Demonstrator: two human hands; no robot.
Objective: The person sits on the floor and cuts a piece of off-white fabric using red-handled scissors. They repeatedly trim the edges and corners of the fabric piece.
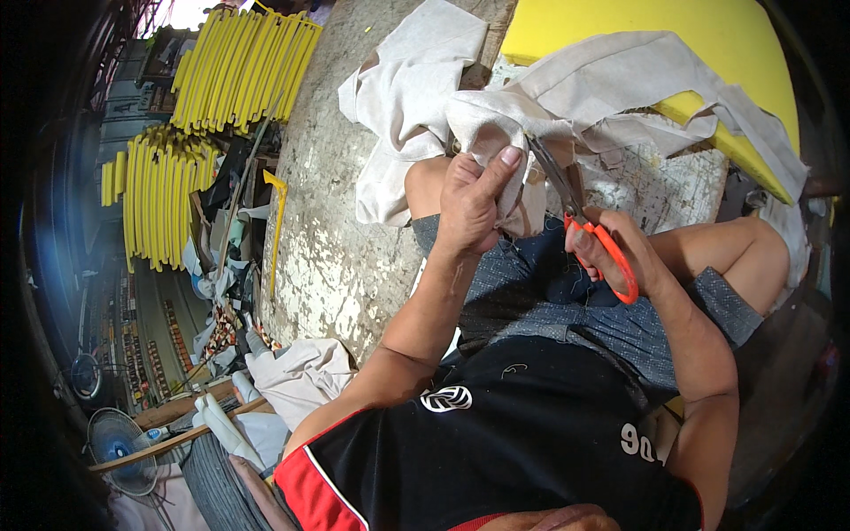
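Off-white cloth (482, 111), head view: one crumpled length, seamed in places, frayed at some edges; spread over the worktop beyond the knees, its right-hand stretch lying across the yellow slab (748, 53); near end gathered up at the left hand.

Left hand (474, 199): one, bare, thumb uppermost, pinching the near fold of the cloth between thumb and fingers.

Scissors (555, 175): one pair, dark metal blades, orange handles; tips directed away from the body, at the cloth, just right of the left thumb. Blade gap: cannot be told.

Right hand (624, 234): one, bare, curled around the scissor handles.

Worktop (323, 221): grey, worn, with flaking white patches.

Yellow slabs, upper left: two stacked rows (243, 71), (168, 199), beyond the worktop.

Yellow bar (276, 234): one, narrow, bent at the top, along the worktop's left edge.

Pale fabric (305, 376): one crumpled piece, lower left.

Fan (124, 451): one, round cage, lower left corner.

Clothing: black shirt (531, 425) with red sleeve; dark patterned shorts (496, 296).
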